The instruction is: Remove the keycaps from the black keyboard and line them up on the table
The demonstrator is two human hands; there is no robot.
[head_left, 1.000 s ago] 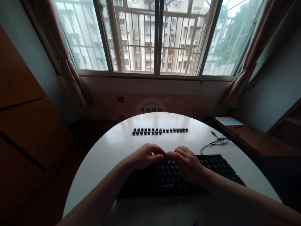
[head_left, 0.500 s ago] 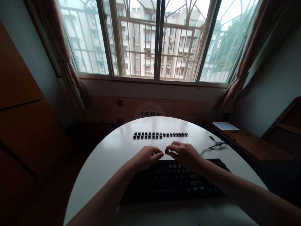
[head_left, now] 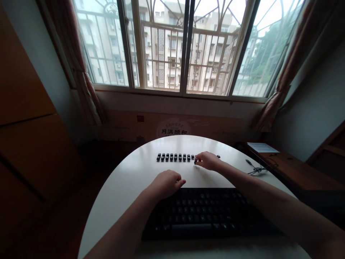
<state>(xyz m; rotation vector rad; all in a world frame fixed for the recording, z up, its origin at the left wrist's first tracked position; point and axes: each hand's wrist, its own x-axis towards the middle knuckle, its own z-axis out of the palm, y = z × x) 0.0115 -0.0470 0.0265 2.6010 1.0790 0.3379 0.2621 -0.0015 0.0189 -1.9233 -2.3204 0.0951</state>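
My right hand (head_left: 207, 160) pinches a small black keycap (head_left: 195, 163) between thumb and fingertips, low over the white table and just in front of a row of keycaps (head_left: 175, 157). Those keycaps stand in two lines on the left side, and my hand covers part of the row's right end. One keycap (head_left: 218, 156) shows beyond my hand. My left hand (head_left: 168, 182) has its fingers curled in at the far left edge of the black keyboard (head_left: 192, 227); whatever it may hold is hidden.
The round white table (head_left: 118, 187) carries everything. A black cable (head_left: 258, 169) lies coiled near its right edge. Beyond that edge is a wooden surface (head_left: 299, 172) with a paper sheet (head_left: 262, 147). A barred window (head_left: 183, 54) and curtains rise behind.
My right hand has moved from above the keyboard forward to the keycap row, carrying the keycap. My left hand stays near the keyboard, its fingers more curled. The view has shifted slightly.
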